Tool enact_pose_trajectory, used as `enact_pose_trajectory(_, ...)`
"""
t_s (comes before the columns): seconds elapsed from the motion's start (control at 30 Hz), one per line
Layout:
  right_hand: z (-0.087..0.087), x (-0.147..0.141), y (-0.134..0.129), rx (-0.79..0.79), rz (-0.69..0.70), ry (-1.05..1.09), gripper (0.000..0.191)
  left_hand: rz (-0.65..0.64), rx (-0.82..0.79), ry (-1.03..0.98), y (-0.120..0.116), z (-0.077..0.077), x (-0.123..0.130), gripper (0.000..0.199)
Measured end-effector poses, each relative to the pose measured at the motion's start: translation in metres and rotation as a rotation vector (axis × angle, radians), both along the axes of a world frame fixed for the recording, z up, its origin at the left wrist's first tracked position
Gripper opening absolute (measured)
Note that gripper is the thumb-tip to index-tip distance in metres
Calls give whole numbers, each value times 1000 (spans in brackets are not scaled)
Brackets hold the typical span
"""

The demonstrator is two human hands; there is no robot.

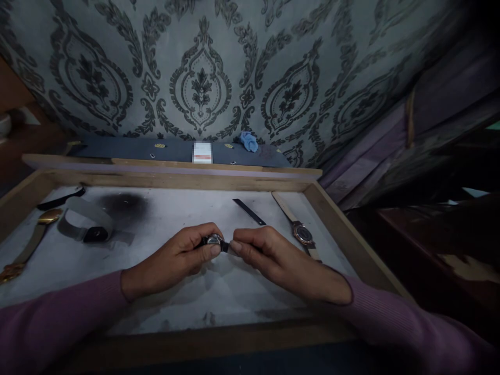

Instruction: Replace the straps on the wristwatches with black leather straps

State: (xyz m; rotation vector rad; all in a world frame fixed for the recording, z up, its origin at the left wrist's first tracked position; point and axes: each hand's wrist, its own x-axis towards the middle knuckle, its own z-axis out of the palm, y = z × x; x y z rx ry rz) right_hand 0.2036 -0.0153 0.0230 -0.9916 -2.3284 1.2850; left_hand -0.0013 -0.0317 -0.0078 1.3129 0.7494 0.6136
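Near the middle of the wooden tray [187, 180], a small watch [214, 239] sits between 2 hands, apparently held just above the white base. Left hand [179, 255]: thumb and forefinger pinch the watch case, other fingers curled under. Right hand [273, 258]: thumb and forefinger pressed together on the dark strap [225, 247] at the case's right side, rest curled in.

Risks, my guess: a hard pull on the strap could make the case slip from the left pinch and drop; a twist could bend the strap joint or fling out a tiny pin. Low light makes any small part easy to lose, especially over the dark stain [125, 203] at far left. The right forearm could also knock the brown watch [302, 233], whose near strap end runs behind it.

Hard to make out: watch back and most of its strap, covered by fingers; can't tell if the strap is attached at both ends. Gold watch [49, 216] is cut off at the left edge. Card [202, 152] on the far ledge is blurred out, unreadable.
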Motion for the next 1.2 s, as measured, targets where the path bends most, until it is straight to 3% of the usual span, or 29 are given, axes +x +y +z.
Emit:
enact_pose_trajectory(0.73,0,3,4,-44,65,-49,40,-38,23,26,1,0,0,18)
enact_pose_trajectory(1.2,-14,4,2,153,135,-107,30,-59,11,113,-1,1,-1,21)
